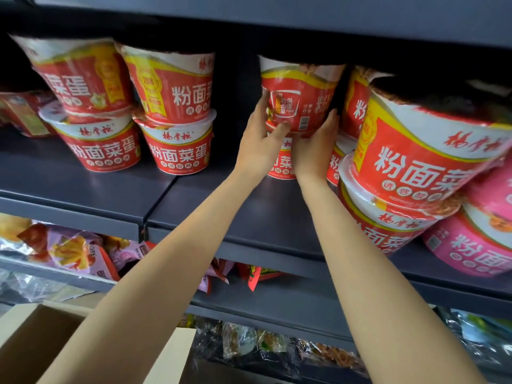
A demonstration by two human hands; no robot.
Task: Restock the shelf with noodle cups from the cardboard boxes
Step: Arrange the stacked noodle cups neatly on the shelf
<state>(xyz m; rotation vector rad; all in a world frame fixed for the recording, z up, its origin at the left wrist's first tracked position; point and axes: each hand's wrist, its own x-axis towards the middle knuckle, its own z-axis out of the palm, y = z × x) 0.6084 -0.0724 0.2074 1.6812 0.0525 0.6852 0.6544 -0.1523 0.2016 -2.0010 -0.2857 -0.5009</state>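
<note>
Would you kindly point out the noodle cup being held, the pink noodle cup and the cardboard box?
held noodle cup (297, 103): head view, on its red side wall.
pink noodle cup (468, 250): head view, on its pink front at lower right.
cardboard box (30, 339): head view, on its inner brown wall.

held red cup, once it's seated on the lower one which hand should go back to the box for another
Left, probably. The cardboard box sits low on the left, under the left arm. Both the left hand and right hand grip the red cup.

lower red cup (282, 162) mostly hidden behind both hands; cardboard box (30, 336) cut off; pink cups (476, 245) blurred
</note>
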